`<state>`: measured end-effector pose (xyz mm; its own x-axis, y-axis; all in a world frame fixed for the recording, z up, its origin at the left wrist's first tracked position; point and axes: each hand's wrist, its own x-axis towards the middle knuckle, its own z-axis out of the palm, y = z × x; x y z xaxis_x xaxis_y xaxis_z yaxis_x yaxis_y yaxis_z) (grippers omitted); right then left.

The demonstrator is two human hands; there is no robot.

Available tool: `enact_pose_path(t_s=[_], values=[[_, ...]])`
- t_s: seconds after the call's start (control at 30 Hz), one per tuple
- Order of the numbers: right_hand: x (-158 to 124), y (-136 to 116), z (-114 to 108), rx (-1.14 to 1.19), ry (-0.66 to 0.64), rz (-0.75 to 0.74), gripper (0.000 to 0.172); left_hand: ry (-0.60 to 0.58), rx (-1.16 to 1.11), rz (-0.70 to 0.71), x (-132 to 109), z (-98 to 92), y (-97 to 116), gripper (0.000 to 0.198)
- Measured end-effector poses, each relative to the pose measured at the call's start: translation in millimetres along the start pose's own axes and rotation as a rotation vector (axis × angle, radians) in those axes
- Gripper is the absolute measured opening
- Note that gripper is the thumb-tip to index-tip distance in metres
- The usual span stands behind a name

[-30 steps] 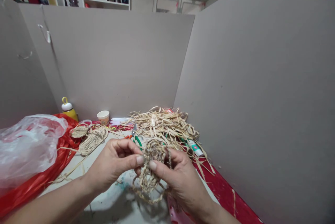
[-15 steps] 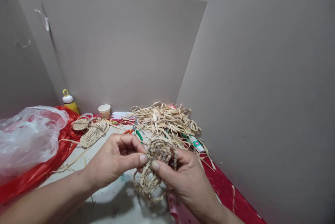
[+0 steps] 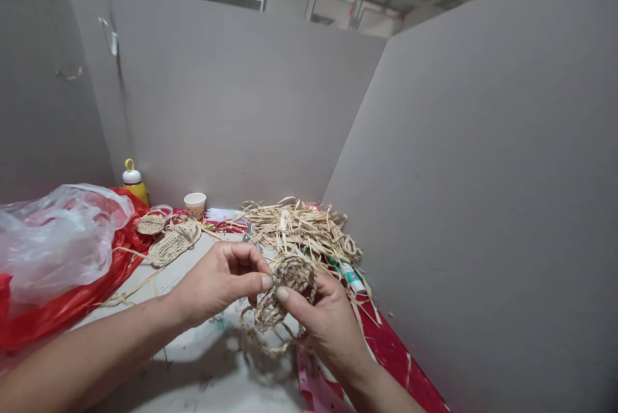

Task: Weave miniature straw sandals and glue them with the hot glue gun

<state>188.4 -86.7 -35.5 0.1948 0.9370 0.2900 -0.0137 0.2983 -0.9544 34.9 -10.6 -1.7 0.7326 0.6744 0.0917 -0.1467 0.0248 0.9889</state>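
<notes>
Between my hands, above the table, is a braided straw cord (image 3: 292, 273) wound into a coil, with loose loops dangling under it. My left hand (image 3: 236, 278) pinches the coil's left edge between thumb and fingertips. Around its right side my right hand (image 3: 321, 316) is closed, the thumb pressed on the front and the other fingers hidden behind. Just beyond the hands lie scissors (image 3: 248, 233), mostly covered by my left hand and the straw. A heap of dry straw strips (image 3: 299, 226) spreads behind the coil.
A flat woven straw oval (image 3: 174, 242) and a smaller round piece (image 3: 151, 224) lie at left beside red and clear plastic bags (image 3: 62, 239). At the back stand a yellow bottle (image 3: 135, 186) and a paper cup (image 3: 195, 205). A white-green tube (image 3: 352, 278) lies at right. Grey panels (image 3: 241, 91) enclose the table.
The view has tilted and shifted slightly. Both hands still grip the coil, in nearly the same pose. The scissors' coloured handles are now hidden.
</notes>
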Motion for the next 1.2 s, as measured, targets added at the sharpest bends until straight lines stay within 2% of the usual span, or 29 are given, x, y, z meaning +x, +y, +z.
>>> enact_pose_path(t_s=[0.2,0.37,0.47,0.57,0.63,0.73,0.8,0.97,1.2], values=[[2,1,1,0.102,-0.058,0.006,0.017,-0.015,-0.027,0.007,-1,-6.5,2,0.007],[7,10,-4,0.188,-0.036,0.027,0.018,-0.03,-0.027,0.012,-5,-9.8,8,0.019],[10,16,-7,0.187,0.004,0.011,0.019,0.119,0.07,0.133,-3,-15.7,11,0.017],[12,18,-9,0.171,0.051,-0.009,0.023,0.279,0.021,0.243,0,-21.7,12,0.019],[13,18,-9,0.157,0.077,-0.012,0.026,0.247,-0.014,0.212,3,-21.7,11,0.022],[15,17,-8,0.15,0.097,-0.003,0.027,0.053,0.021,0.072,5,-13.7,4,0.021],[15,16,-7,0.156,0.101,0.006,0.027,-0.019,0.028,0.001,5,-5.7,-3,0.025],[15,15,-7,0.191,0.045,0.065,0.021,0.006,-0.026,-0.039,4,7.1,-15,0.024],[14,-1,-12,0.287,-0.128,0.13,0.027,0.119,-0.037,0.018,2,6.6,-9,0.021]])
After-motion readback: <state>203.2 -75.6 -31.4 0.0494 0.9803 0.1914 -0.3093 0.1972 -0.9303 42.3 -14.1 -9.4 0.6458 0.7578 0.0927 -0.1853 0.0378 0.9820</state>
